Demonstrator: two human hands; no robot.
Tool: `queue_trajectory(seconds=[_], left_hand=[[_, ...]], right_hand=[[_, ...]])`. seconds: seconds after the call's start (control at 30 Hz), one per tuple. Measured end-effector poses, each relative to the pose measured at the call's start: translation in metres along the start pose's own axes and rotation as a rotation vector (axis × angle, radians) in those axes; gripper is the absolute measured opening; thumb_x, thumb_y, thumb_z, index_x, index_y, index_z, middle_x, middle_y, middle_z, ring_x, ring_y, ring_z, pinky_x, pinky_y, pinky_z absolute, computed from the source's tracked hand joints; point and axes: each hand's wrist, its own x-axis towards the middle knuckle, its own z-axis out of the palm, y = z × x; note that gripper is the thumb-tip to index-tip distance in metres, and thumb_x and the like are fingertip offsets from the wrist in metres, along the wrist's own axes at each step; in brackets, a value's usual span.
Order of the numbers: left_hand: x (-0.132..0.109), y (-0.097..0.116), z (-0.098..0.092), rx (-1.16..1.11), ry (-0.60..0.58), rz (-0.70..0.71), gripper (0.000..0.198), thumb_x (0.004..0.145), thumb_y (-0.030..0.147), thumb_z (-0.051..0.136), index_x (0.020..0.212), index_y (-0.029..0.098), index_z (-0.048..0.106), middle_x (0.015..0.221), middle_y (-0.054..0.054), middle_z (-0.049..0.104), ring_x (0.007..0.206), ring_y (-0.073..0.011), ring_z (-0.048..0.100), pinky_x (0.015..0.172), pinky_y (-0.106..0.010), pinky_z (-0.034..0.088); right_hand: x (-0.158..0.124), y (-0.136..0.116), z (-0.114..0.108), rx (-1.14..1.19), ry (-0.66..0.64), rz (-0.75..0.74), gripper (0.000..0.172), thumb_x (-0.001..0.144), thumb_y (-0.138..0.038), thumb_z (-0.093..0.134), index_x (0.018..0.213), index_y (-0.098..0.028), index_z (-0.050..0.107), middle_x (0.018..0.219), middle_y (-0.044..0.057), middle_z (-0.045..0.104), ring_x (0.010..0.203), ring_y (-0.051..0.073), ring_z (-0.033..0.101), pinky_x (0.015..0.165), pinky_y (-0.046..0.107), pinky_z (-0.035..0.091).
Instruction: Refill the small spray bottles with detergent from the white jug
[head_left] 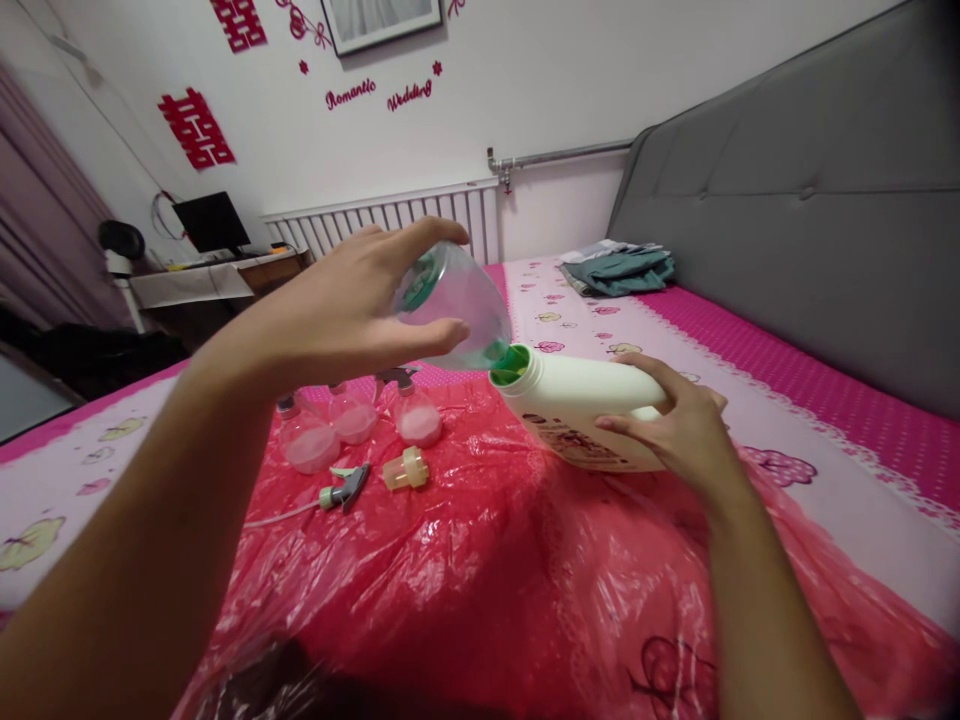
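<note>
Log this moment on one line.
left hand: holding clear bottle, tilted, at mouth of jug | right hand: gripping jug, tilted | on red sheet: spray head, yellow cap, three more bottles

Soft, diffuse indoor light leaves the white wall (577, 80) pale and bright, while the mauve curtain (45, 150) at far left sinks into dimness. The red plastic sheet (420, 560) throws back scattered white glare (a broad shadow darkens its near middle), wide-angle distortion stretches the outer edges, and print on the cream jug (585, 390) looks too soft to read.
</note>
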Motion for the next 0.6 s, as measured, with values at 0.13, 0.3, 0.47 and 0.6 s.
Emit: queue_trajectory(seconds=[0.13,0.3,0.47,0.6], left_hand=[[0.01,0.006,-0.002,-0.014,-0.011,0.028,0.082,0.078,0.066,0.053,0.154,0.034,0.044,0.128,-0.005,0.065,0.13,-0.0314,0.059,0.111,-0.051,0.052],[0.024,0.012,-0.003,-0.024,0.007,0.071,0.082,0.076,0.065,0.058,0.151,0.035,0.049,0.125,-0.002,0.065,0.133,-0.0301,0.059,0.118,-0.052,0.051],[0.034,0.022,-0.002,-0.035,0.0,0.121,0.08,0.076,0.063,0.056,0.15,0.032,0.05,0.13,-0.002,0.064,0.14,-0.031,0.056,0.123,-0.055,0.048],[0.038,0.028,-0.001,-0.022,0.018,0.124,0.076,0.078,0.064,0.054,0.146,0.031,0.053,0.126,-0.001,0.066,0.136,-0.0289,0.059,0.12,-0.053,0.05]], right_hand=[[0.001,0.001,0.0,-0.015,0.001,-0.014,0.062,0.068,-0.068,0.081,0.122,-0.037,0.072,0.133,0.002,0.073,0.128,0.04,0.061,0.111,0.06,0.029],[0.002,0.001,-0.001,-0.027,-0.013,-0.035,0.061,0.071,-0.07,0.078,0.121,-0.036,0.071,0.131,0.003,0.073,0.127,0.041,0.063,0.11,0.06,0.03],[0.002,0.001,-0.001,-0.02,-0.007,-0.04,0.059,0.071,-0.069,0.077,0.12,-0.038,0.071,0.132,0.003,0.073,0.127,0.04,0.064,0.112,0.061,0.028],[0.002,0.002,-0.001,0.012,-0.002,-0.014,0.059,0.067,-0.066,0.081,0.118,-0.037,0.073,0.131,0.002,0.074,0.125,0.039,0.065,0.113,0.061,0.03]])
